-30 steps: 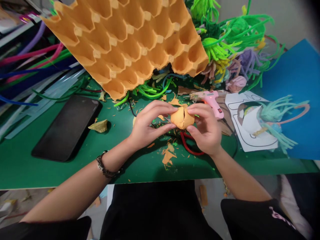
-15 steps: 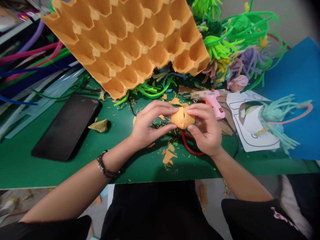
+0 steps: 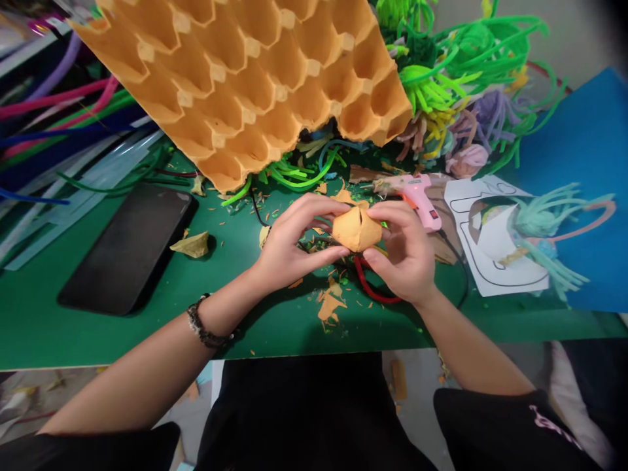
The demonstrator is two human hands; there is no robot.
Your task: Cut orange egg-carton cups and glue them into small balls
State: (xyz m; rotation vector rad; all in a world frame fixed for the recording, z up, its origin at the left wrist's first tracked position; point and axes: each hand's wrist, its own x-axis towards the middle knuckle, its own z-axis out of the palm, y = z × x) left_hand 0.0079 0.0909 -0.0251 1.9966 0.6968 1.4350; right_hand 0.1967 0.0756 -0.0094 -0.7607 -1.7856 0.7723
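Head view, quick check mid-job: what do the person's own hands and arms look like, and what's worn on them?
The left hand and right hand are ungloved. A dark braided bracelet with pale flecks circles the left wrist. The left sleeve and right sleeve are short and black; the right bears a pink marking, too blurred to read.

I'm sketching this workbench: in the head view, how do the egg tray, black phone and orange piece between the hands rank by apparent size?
1. Egg tray, cut off at top
2. Black phone
3. Orange piece
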